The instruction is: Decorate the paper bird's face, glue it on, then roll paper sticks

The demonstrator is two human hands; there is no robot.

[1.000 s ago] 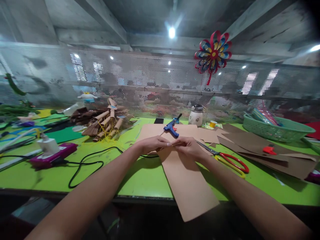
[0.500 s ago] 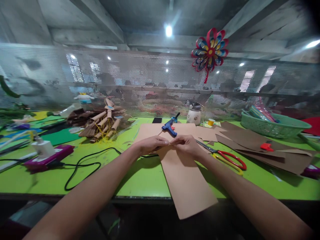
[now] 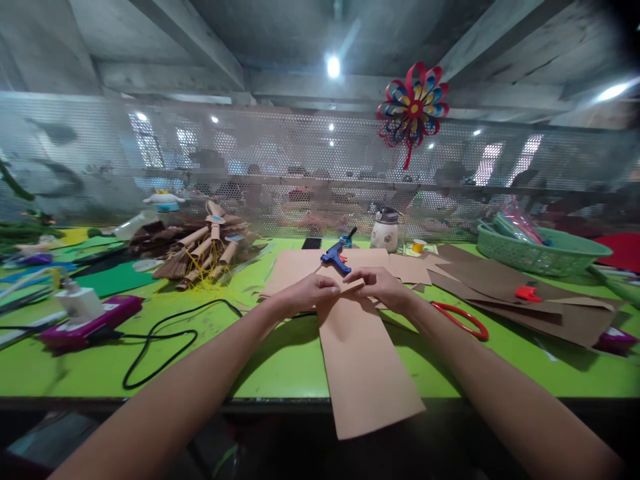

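A long tan sheet of kraft paper (image 3: 365, 367) runs from under my hands past the table's front edge. Its far end is folded into a narrow strip. My left hand (image 3: 317, 292) pinches the left end of that fold between thumb and fingers. At the right end, my right hand (image 3: 377, 285) grips the same fold, fingers curled round it. Just beyond my hands lies a blue glue gun (image 3: 336, 259) with a red trigger, on a flat tan sheet (image 3: 293, 263). Scissors with a red handle (image 3: 463, 321) are partly hidden under my right forearm.
At left are a purple power strip (image 3: 93, 323), a looping black cable (image 3: 150, 340) and a bundle of paper rolls (image 3: 205, 250). Brown sheets (image 3: 480, 280) and a green basket (image 3: 545, 257) lie at right. A white jar (image 3: 385, 230) stands at the back.
The folded strip between my hands now shows more plainly, its face turned up. My right forearm has come over the scissors, hiding the blades and yellow handle. The view has shifted slightly.
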